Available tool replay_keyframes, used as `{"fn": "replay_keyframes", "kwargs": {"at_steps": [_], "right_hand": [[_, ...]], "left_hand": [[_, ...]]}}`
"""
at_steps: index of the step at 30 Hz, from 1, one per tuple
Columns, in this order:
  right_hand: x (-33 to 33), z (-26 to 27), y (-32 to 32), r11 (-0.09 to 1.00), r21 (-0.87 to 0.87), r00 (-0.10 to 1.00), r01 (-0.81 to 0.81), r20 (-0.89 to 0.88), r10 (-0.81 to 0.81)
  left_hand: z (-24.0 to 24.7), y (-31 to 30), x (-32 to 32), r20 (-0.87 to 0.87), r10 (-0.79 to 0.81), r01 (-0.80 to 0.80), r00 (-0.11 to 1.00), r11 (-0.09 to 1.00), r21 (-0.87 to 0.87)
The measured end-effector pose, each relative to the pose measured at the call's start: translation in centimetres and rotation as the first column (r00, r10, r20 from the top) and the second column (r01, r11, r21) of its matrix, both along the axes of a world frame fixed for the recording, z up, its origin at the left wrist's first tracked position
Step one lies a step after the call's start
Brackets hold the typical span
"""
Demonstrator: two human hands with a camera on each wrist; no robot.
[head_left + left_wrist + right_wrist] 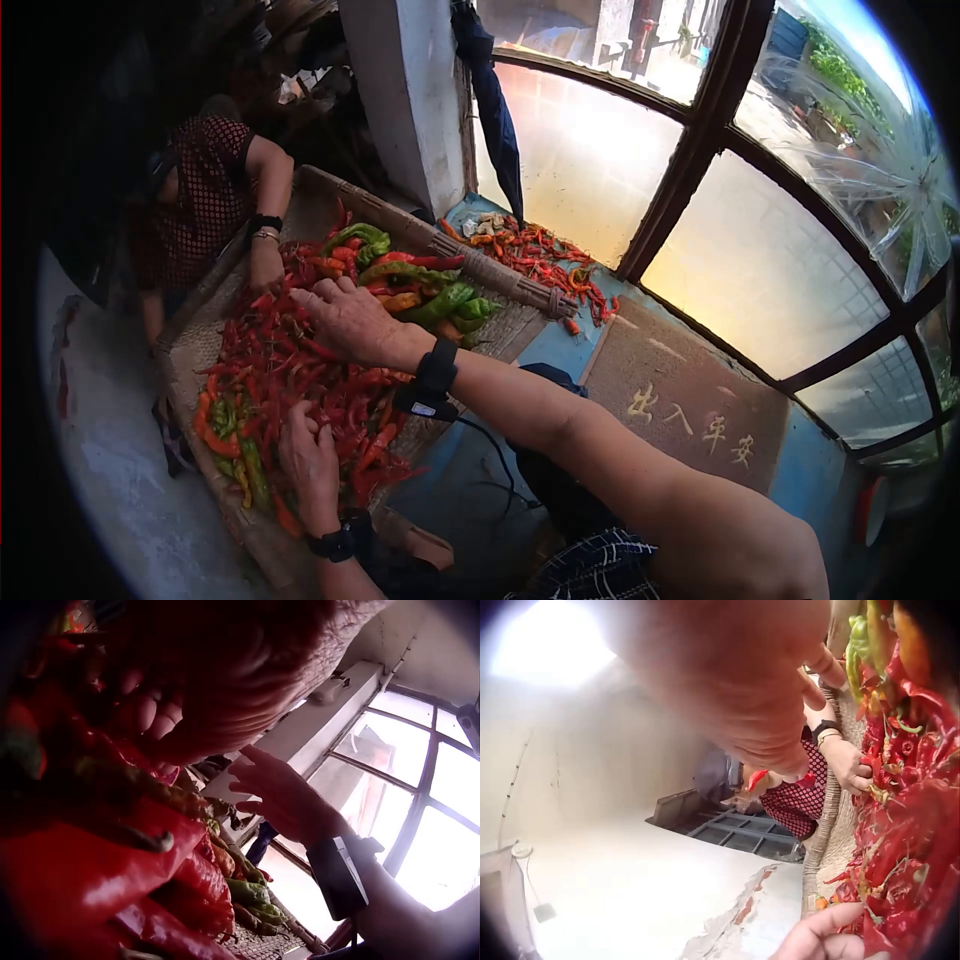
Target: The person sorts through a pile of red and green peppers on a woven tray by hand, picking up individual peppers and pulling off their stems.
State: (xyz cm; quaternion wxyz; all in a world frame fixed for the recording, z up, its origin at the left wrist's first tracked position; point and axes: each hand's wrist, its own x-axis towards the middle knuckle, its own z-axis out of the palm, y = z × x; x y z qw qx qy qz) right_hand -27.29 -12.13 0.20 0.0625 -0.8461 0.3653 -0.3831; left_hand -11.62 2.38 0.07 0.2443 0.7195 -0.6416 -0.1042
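A large heap of red chili peppers point(275, 350) lies in a shallow woven tray point(195, 345). My left hand point(312, 465) is low over the near part of the heap, its fingers curled with a red pepper point(166, 777) at the fingertips. My right hand point(355, 320) reaches across the middle of the heap. In the left wrist view its fingers look loosely extended with gaps between them, and no pepper shows there. Beyond its fingers another person's hand point(847, 765), with a dark wristband and a bracelet, picks at the far side of the red peppers.
Larger green peppers point(450, 302) lie along the tray's window side. More red chilies point(540, 262) are spread on the blue ledge behind it. A folded dark umbrella point(495, 130) hangs beside the pillar. A brown mat point(685, 400) with characters lies below the windows.
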Motion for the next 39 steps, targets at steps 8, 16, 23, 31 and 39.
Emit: {"fn": "replay_keyframes", "kwargs": {"at_steps": [8,16,23,31,39], "right_hand": [[-0.2,-2.5,1.9,0.910,0.360,0.836,-0.206,-0.418,0.355],[-1.6,-1.0,1.5,0.901,0.298,0.886,-0.316,-0.247,0.393],[-2.0,-1.4,3.2,0.896,0.382,0.841,-0.226,-0.388,0.378],[-2.2,-0.6,3.3,0.946,0.212,0.945,-0.247,-0.163,0.283],[-3.9,1.1,1.6,0.729,0.563,0.858,-0.391,-0.064,0.509]], "left_hand": [[-0.1,-0.7,1.7,-0.263,0.010,-0.075,0.965,0.968,-0.239],[-0.5,-0.6,2.7,-0.369,-0.003,-0.132,0.930,0.931,-0.340],[-1.3,-1.3,2.6,-0.409,-0.043,-0.101,0.912,0.941,-0.323],[-1.7,-1.5,2.8,-0.319,-0.030,-0.070,0.947,0.952,-0.299],[-1.4,-1.0,1.8,-0.158,-0.048,-0.008,0.986,0.942,-0.335]]}}
